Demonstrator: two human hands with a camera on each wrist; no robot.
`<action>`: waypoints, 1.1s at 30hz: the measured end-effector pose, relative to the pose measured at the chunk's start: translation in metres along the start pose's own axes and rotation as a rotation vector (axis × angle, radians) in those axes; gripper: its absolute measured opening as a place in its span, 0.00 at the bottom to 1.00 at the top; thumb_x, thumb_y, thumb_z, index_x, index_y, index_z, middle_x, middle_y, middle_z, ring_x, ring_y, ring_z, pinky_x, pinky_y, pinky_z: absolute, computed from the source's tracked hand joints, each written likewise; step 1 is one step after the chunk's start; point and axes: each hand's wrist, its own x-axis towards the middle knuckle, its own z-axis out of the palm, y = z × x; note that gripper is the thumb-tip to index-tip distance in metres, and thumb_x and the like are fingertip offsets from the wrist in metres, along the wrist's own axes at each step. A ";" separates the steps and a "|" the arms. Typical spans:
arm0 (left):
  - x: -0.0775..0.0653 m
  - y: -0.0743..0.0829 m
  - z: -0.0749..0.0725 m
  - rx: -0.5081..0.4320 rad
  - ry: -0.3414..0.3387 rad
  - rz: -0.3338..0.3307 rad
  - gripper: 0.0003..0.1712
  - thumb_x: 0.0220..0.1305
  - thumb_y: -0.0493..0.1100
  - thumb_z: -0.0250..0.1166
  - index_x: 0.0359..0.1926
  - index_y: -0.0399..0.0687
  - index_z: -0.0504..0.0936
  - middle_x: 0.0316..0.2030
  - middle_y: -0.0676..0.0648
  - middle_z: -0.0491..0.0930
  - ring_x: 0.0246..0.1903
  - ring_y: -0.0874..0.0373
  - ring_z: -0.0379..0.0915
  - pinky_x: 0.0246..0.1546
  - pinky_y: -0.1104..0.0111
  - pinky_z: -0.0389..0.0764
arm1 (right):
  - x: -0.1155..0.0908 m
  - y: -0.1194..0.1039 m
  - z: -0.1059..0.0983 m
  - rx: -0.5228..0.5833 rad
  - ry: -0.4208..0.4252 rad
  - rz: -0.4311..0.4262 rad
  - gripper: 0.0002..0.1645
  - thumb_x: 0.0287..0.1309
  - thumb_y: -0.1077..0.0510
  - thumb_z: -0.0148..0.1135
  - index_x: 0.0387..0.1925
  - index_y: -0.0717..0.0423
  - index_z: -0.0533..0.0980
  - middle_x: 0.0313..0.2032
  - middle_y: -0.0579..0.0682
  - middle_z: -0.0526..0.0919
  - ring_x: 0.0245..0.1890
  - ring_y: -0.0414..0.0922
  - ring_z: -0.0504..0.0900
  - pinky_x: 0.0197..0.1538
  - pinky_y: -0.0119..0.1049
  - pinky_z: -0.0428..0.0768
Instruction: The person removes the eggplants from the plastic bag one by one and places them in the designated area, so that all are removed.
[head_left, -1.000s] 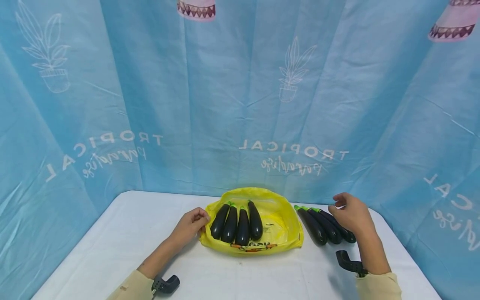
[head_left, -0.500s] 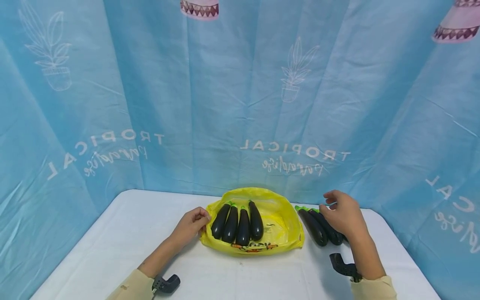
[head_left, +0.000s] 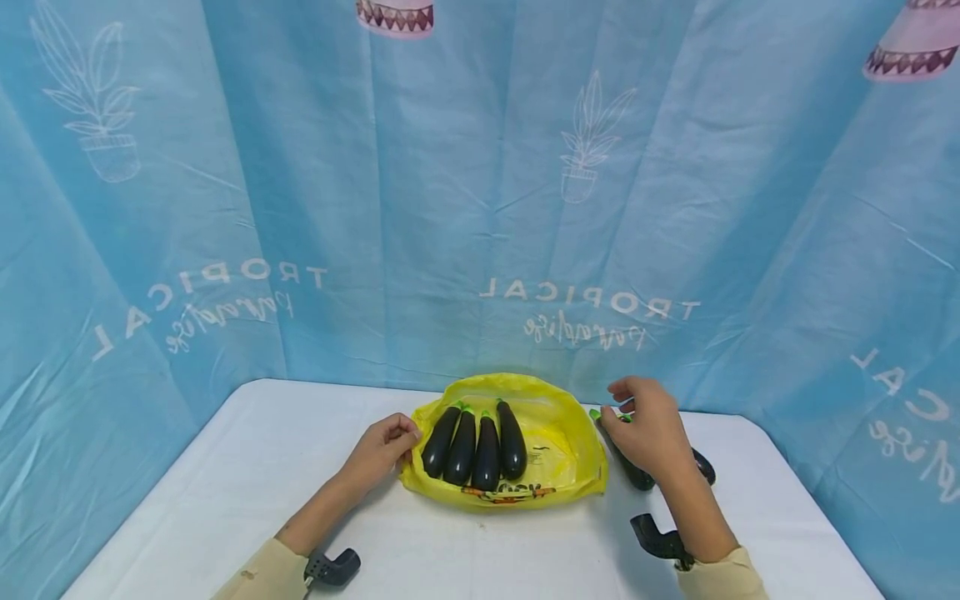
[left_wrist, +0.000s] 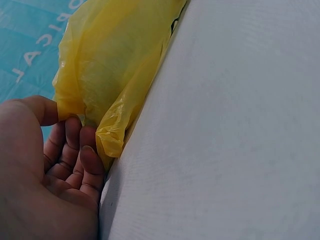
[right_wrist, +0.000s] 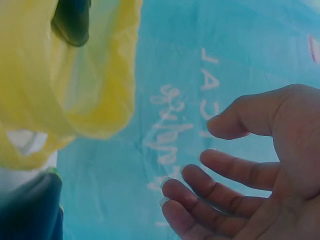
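In the head view, a yellow plastic bag point(head_left: 573, 454) lies with its mouth spread wide on the table. Several dark purple eggplants point(head_left: 513, 442) rest side by side on its left half, green stems away from me. My left hand point(head_left: 378, 452) pinches the bag's left edge; in the left wrist view the thumb and fingers grip the thin yellow plastic point(left_wrist: 120, 65). My right hand point(head_left: 648, 427) hovers over more eggplants point(head_left: 628, 467) right of the bag and partly hides them. The right wrist view shows that hand point(right_wrist: 250, 175) holding nothing, thumb apart from relaxed fingers.
A white cloth covers the table point(head_left: 247, 467). Behind it and at both sides hangs a blue printed curtain point(head_left: 442, 250). Each wrist carries a black mount point(head_left: 333, 567). One eggplant's end point(head_left: 703, 467) shows right of my right forearm.
My right hand has moved left over the eggplants beside the bag, and now covers the middle of that group. The left hand keeps its hold on the bag's edge.
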 end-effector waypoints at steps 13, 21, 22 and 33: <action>0.000 0.001 0.001 -0.018 -0.004 0.006 0.09 0.75 0.43 0.65 0.45 0.41 0.79 0.30 0.46 0.78 0.32 0.52 0.74 0.30 0.67 0.79 | -0.007 -0.020 0.034 0.081 0.013 -0.104 0.17 0.64 0.59 0.71 0.52 0.61 0.81 0.47 0.57 0.83 0.45 0.54 0.84 0.50 0.52 0.85; -0.001 -0.003 0.001 -0.009 0.006 0.008 0.08 0.75 0.42 0.64 0.46 0.40 0.79 0.31 0.47 0.78 0.32 0.53 0.74 0.32 0.67 0.79 | -0.012 -0.025 0.067 0.123 -0.003 -0.110 0.18 0.62 0.58 0.74 0.52 0.57 0.81 0.44 0.53 0.83 0.42 0.53 0.85 0.47 0.47 0.86; -0.001 -0.003 0.001 -0.008 0.007 0.006 0.08 0.75 0.41 0.64 0.46 0.40 0.79 0.31 0.47 0.78 0.32 0.53 0.74 0.32 0.67 0.79 | -0.012 -0.026 0.070 0.125 -0.008 -0.110 0.17 0.62 0.58 0.74 0.51 0.57 0.82 0.44 0.53 0.83 0.41 0.52 0.85 0.47 0.47 0.86; -0.001 0.000 0.000 0.001 0.005 0.009 0.08 0.76 0.42 0.64 0.46 0.40 0.79 0.31 0.47 0.78 0.32 0.53 0.74 0.31 0.67 0.79 | -0.017 -0.032 0.100 0.133 -0.043 -0.139 0.18 0.60 0.58 0.77 0.49 0.57 0.82 0.43 0.54 0.83 0.38 0.48 0.84 0.43 0.42 0.85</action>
